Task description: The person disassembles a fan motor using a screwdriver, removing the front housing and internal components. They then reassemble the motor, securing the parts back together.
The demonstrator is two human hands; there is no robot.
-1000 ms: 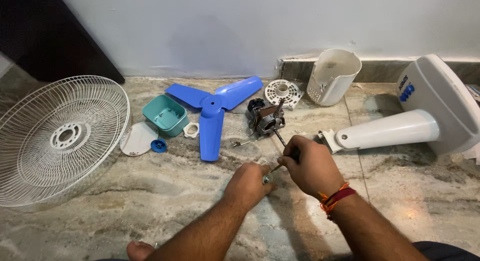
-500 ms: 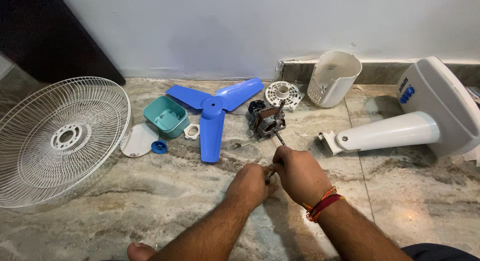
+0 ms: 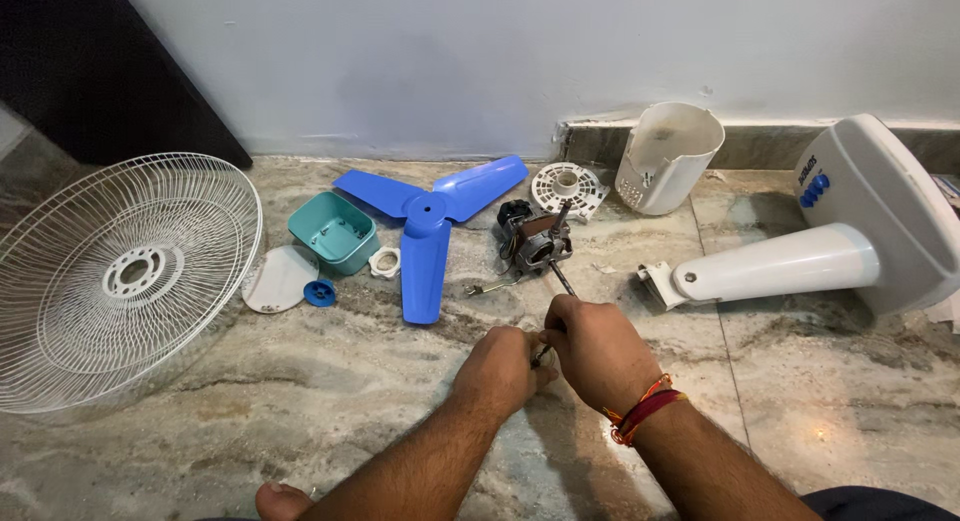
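The motor (image 3: 533, 236) lies on the marble floor (image 3: 300, 401) just beyond the hands, with its shaft (image 3: 562, 277) slanting down toward them. The right hand (image 3: 598, 347) is clenched around a thin dark tool (image 3: 541, 355), whose tip shows between the two hands; the kind of tool cannot be told. The left hand (image 3: 497, 368) is curled into a loose fist and is pressed against the right; whether anything is held in it cannot be told. A red and orange thread band (image 3: 640, 411) is worn on the right wrist. Left of the motor, a blue blade (image 3: 428, 226) is laid flat, with a teal box (image 3: 334, 231), a white ring (image 3: 384, 263), a small blue cap (image 3: 319, 293) and a white oval cover (image 3: 278, 279) near it. A white grille (image 3: 120, 276) is seen at the far left. By the wall are set a round white disc (image 3: 568, 187) and a white housing (image 3: 668, 156). The stand (image 3: 800, 256) is laid on its side at the right.
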